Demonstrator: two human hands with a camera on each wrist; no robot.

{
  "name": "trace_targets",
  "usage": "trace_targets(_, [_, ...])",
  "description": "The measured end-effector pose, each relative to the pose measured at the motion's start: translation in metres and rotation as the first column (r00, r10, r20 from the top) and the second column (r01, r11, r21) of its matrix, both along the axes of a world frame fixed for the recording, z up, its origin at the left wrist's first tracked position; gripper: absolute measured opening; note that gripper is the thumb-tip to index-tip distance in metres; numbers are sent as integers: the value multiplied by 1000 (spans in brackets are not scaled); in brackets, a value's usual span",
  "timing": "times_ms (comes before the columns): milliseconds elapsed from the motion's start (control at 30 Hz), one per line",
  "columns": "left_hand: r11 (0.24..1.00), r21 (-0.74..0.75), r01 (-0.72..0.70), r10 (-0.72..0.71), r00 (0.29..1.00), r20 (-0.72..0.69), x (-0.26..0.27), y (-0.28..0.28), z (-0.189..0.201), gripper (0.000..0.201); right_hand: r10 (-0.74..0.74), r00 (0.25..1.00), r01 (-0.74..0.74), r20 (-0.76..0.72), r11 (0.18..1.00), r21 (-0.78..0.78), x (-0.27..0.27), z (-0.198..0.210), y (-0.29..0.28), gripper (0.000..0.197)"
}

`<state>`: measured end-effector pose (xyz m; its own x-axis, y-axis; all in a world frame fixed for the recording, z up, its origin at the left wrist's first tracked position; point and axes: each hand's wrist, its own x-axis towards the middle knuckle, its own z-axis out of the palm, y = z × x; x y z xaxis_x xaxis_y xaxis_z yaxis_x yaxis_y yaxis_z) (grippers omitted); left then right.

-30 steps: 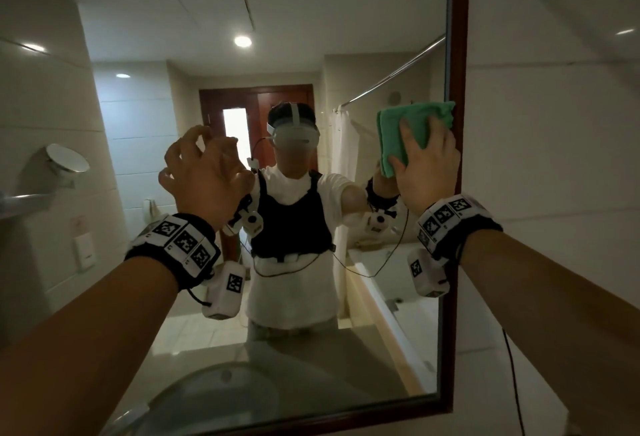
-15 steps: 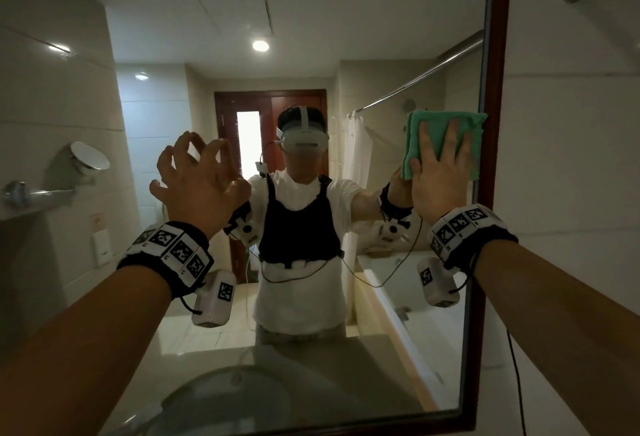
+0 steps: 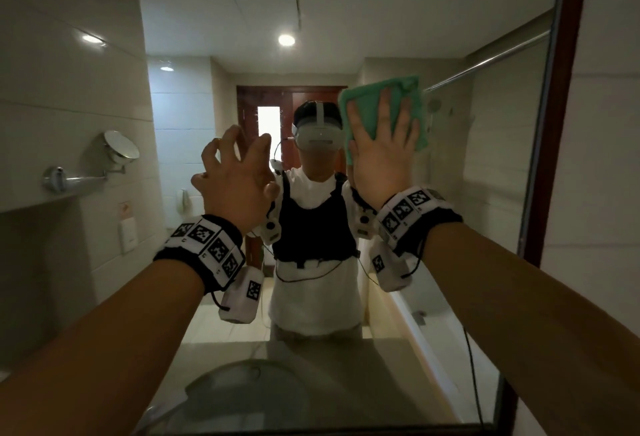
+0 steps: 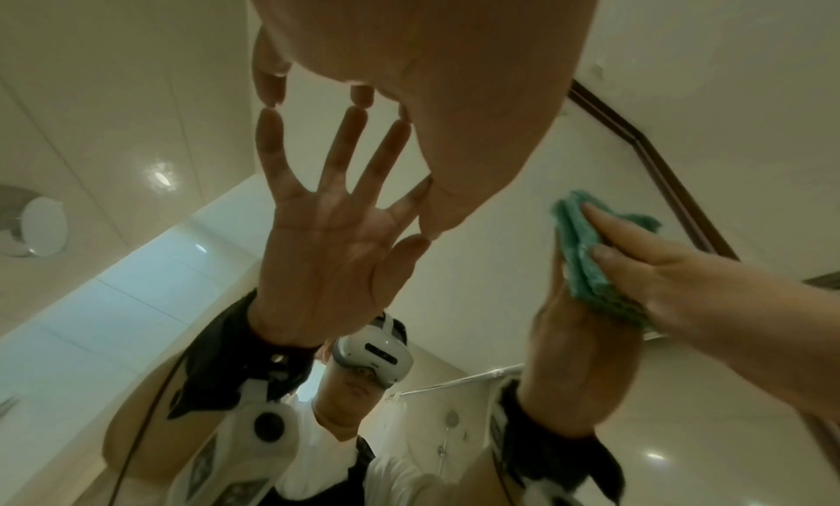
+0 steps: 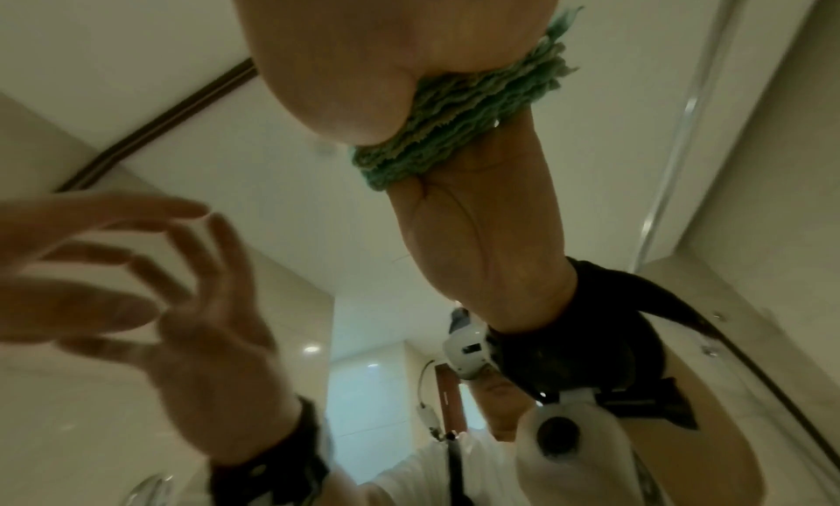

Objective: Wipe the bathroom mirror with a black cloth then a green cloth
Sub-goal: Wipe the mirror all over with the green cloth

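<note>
Leftward from the frame we had slid the green cloth (image 3: 382, 113); our left hand (image 3: 235, 179) touched the mirror (image 3: 450, 175) with spread fingertips, while our right hand (image 3: 382, 155) pressed the cloth flat, fingers straight, its long axis upright.

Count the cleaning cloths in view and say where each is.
1: a folded green microfibre cloth, pressed flat against the wood-framed bathroom mirror by the right hand. No black cloth shows.

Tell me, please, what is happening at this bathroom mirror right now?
A person is wiping the wood-framed bathroom mirror with a folded green microfibre cloth, pressed flat against the glass under the right hand. The left hand holds nothing, its spread fingertips touching the glass. No black cloth is in view.
</note>
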<state>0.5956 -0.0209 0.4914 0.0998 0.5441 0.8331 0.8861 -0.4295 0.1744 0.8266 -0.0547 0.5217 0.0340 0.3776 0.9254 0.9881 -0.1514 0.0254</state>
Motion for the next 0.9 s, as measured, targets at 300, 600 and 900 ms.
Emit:
trace_targets(300, [950,12,312,-308,932,193,-25,0,6,76,129,933,-92,337,988,-125,-106,-28,33,75])
trace_targets(600, [931,64,360,-365,902,231,-35,-5,-1,88,164,918,-100,361,977,-189,-113,-31,32,67])
trace_targets(900, [987,91,135,-148,978,149,-14,0,-12,84,44,987,-25,158,992,-121,-13,-26,-4,63])
